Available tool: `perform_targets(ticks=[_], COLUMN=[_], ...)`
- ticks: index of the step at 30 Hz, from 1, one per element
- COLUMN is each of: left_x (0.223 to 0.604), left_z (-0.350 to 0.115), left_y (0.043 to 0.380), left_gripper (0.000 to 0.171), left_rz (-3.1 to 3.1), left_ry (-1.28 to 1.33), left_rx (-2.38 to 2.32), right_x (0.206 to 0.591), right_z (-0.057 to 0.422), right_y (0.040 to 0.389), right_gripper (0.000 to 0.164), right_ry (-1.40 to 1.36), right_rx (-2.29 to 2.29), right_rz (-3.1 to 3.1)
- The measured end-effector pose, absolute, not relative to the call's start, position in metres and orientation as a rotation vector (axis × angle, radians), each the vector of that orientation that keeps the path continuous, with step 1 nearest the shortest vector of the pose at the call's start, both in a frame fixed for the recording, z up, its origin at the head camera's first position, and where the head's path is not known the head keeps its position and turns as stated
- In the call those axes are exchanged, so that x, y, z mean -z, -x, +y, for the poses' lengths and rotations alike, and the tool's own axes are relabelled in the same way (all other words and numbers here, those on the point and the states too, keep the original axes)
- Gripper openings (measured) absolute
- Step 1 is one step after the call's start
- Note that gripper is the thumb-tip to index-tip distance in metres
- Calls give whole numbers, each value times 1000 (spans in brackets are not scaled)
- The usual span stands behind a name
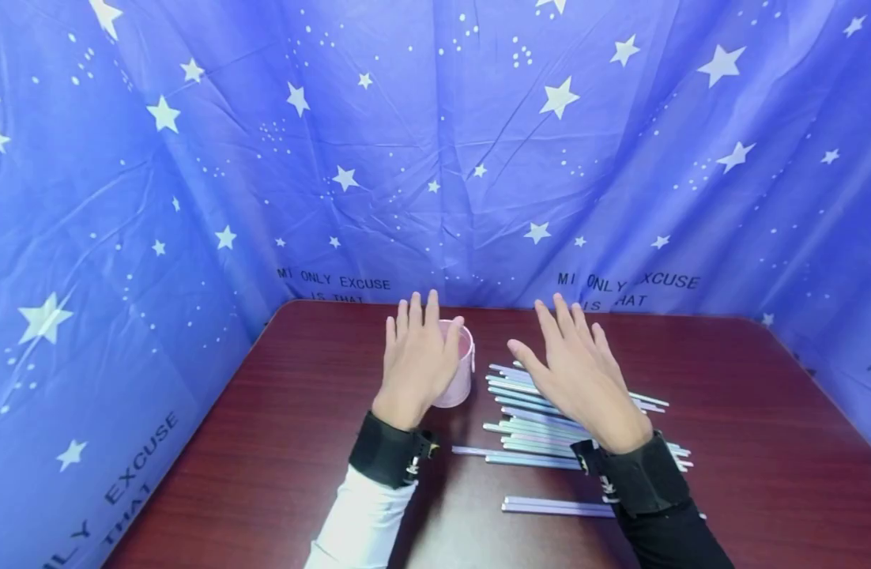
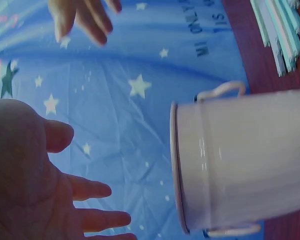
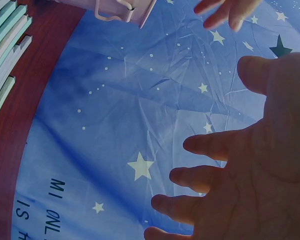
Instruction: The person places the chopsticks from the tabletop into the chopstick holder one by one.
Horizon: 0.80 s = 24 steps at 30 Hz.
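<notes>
Nearest, a white left sleeve (image 1: pixel 364 521) and a black right sleeve (image 1: pixel 680 537) enter from below, each ending at a black band, the left band (image 1: pixel 382 450) and the right band (image 1: pixel 645 478). A lavender pair (image 1: pixel 556 506) of sticks lies crosswise on the table (image 1: pixel 300 411), partly covered by the right forearm and set apart from the main group.

Beyond the bands, both hands are raised, palms down. The left hand (image 1: pixel 419 363) is wide open, its fingers extended and thumb out to the side; it grasps nothing. In the head view it overlaps the bucket, but the left wrist view shows a gap between the two. The right hand (image 1: pixel 585 383) is likewise spread, thumb well apart from the fingers, and holds nothing; in the head view it covers part of the sticks.

The main group of sticks (image 1: pixel 535 460), pale blue, green and lavender, lies roughly side by side, left ends toward the bucket. The pink bucket (image 1: pixel 458 387) stands upright to their left, with side handles (image 2: pixel 222 91) near its rim.

Farthest, behind the table, hangs a blue cloth (image 1: pixel 435 158) with pale stars and dark lettering (image 1: pixel 336 280).
</notes>
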State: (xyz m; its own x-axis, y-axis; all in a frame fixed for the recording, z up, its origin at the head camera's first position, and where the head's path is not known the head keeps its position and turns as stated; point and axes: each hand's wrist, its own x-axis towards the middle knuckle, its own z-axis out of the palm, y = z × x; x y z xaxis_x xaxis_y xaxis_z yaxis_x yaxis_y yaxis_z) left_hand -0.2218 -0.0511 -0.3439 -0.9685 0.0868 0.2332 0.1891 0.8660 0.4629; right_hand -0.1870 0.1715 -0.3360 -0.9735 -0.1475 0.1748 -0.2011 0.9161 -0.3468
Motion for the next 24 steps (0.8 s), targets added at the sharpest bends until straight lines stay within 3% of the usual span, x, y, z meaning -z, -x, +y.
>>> perform_targets(ticks=[11,24], left_x=[371,436], left_z=[-87,-79], left_y=[248,279], left_gripper=[73,48], left_rz=[-2838,-2338], left_ry=[-116,40], left_rx=[1033,1830], right_x=[335,343], right_z=[174,177], right_y=[185,191], right_gripper=[88,84], right_ry=[-267,-265], right_rx=[-566,-590], right_rz=[-2956,-2967])
